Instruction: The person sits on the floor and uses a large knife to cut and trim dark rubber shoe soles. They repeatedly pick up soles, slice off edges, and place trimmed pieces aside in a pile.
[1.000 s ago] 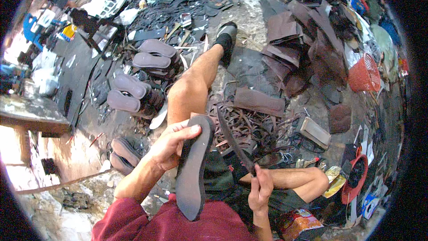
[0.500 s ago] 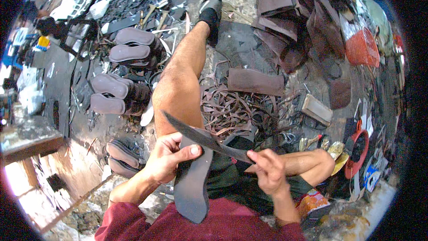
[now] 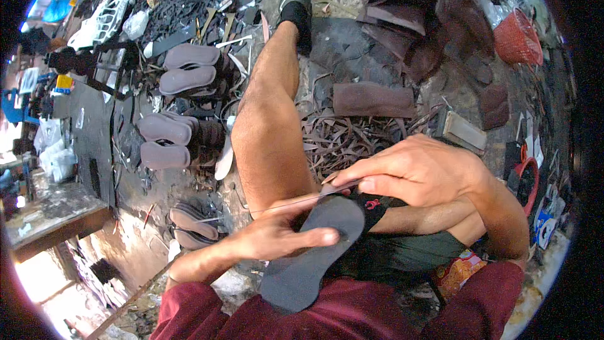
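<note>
A dark grey shoe sole point(image 3: 302, 274) lies tilted above my lap. My left hand point(image 3: 270, 239) is closed on it, thumb pressed across its upper face, fingers behind. Beyond it, a thin dark flat piece point(image 3: 308, 200) shows almost edge-on, reaching from the left fingers to the right ones. My right hand point(image 3: 434, 170) pinches the far end of this piece between thumb and fingers. A small brownish tip shows by the right fingertips; what it belongs to cannot be made out.
Stacks of sole-shaped pieces point(image 3: 165, 154) stand left of my outstretched leg. Beyond my lap lie a heap of brown strips point(image 3: 343, 145) and a brown sheet point(image 3: 373, 100). A pale block point(image 3: 464, 132) and red basket point(image 3: 518, 38) are to the right. A wooden ledge point(image 3: 56, 233) juts in at left.
My right hand has moved up and inward, its back now turned upward. The thin piece has swung from broad to nearly edge-on. The sole and left hand have shifted right.
</note>
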`<state>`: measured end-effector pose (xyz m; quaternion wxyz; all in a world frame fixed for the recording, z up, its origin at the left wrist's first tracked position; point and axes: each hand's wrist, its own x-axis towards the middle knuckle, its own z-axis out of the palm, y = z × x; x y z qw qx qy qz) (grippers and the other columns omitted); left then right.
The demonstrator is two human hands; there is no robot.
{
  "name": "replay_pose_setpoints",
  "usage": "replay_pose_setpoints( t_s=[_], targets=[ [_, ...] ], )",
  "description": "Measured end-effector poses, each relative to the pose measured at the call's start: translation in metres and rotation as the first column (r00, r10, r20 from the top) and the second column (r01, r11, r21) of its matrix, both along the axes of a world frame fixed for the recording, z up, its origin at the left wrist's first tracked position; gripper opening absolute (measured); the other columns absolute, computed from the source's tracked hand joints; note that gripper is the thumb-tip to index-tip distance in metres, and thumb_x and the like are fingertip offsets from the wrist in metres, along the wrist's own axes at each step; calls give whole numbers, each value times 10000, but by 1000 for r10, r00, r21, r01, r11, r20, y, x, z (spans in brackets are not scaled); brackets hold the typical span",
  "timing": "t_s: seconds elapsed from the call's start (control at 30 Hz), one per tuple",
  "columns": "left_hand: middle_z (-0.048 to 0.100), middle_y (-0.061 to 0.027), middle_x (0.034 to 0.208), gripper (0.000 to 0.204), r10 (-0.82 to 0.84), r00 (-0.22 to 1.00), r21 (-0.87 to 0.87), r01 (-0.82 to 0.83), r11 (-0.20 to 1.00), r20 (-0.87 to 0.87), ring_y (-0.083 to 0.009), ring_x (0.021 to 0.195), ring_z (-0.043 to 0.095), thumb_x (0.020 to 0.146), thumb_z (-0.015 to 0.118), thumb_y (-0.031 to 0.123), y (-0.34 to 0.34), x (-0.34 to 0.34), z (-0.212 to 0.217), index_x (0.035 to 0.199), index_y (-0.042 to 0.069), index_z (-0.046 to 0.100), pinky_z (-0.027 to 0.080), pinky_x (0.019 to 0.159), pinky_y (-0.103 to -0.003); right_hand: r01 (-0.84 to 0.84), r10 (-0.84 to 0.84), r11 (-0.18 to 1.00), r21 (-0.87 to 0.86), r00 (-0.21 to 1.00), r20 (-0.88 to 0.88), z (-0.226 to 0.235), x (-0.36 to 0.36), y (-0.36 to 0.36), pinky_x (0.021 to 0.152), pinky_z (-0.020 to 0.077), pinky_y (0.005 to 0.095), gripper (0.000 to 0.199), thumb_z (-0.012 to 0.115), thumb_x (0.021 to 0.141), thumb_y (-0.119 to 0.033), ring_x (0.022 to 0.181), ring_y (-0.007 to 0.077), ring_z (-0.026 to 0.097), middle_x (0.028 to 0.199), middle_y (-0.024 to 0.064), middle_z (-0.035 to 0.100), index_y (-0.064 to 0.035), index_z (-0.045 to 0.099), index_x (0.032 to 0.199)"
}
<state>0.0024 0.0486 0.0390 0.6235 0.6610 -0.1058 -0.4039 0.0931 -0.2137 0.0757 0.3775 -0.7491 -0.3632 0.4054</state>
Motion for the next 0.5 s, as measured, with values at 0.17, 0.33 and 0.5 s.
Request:
replay_pose_setpoints(
  t_s=[0.17,0.33,0.5],
  targets=[
    [564,-195,1366,769,-109,882,-647,-246,721,-458,-372,1342,460,974,549,430,52,-24,-76,1577,154,160,409,1085,-503,660,-645,747,78,748,-156,19,-79,-38,770,524,306,366,466,1028,-191,832,161,644,996,111,689,-73,563,1361],
    [604,-33,1132,452,709,627,-405,-768,496,-322,-224,1084,557,927,654,382,-83,-22,14,1281,174,463,457,944,-424,884,-937,332,329,349,8,-12,-150,-7,636,484,305,425,493,1001,-142,687,145,557,883,97,614,30,513,1390],
    [640,-41,1078,398,691,495,-310,-869,386,-526,-183,973,648,920,697,252,-112,11,38,1225,58,530,537,884,-354,830,-934,297,472,148,326,-63,-206,-19,706,488,324,550,464,1019,-166,773,187,581,925,127,632,97,322,1481]
  ],
)
